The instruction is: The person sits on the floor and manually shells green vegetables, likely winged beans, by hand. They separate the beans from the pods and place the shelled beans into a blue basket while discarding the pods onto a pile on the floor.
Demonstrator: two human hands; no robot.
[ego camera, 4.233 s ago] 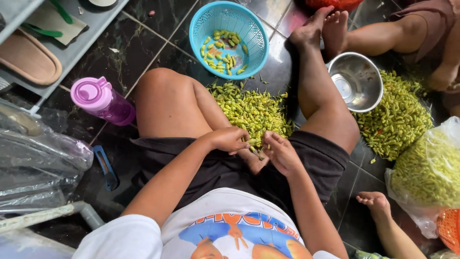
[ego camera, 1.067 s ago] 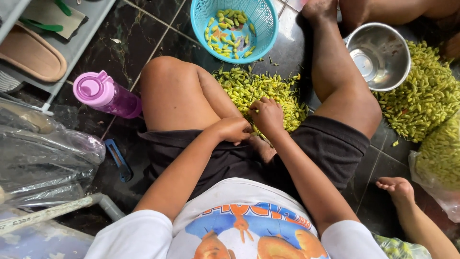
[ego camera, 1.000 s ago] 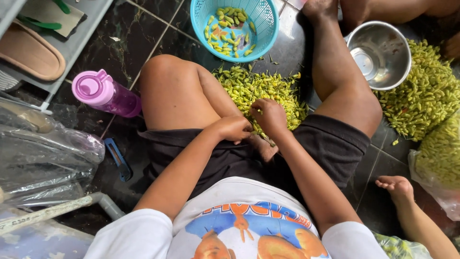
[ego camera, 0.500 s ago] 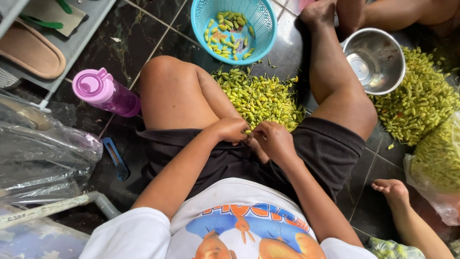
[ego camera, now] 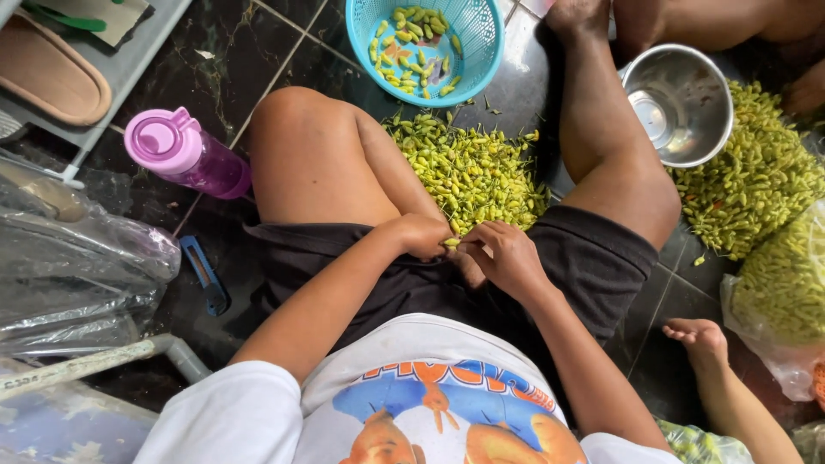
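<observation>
Pinched between both hands (ego camera: 507, 256), chilli (ego camera: 452, 243).

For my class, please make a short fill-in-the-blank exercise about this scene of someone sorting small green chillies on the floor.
1. The left hand and right hand meet over one small ____ chilli.
2. The chilli pile lies on the floor between the person's ____.
3. The basket beyond the pile is ____ in colour.
4. The pink-capped bottle lies beside the person's ____ knee.

Missing words: green; legs; blue; left
</observation>
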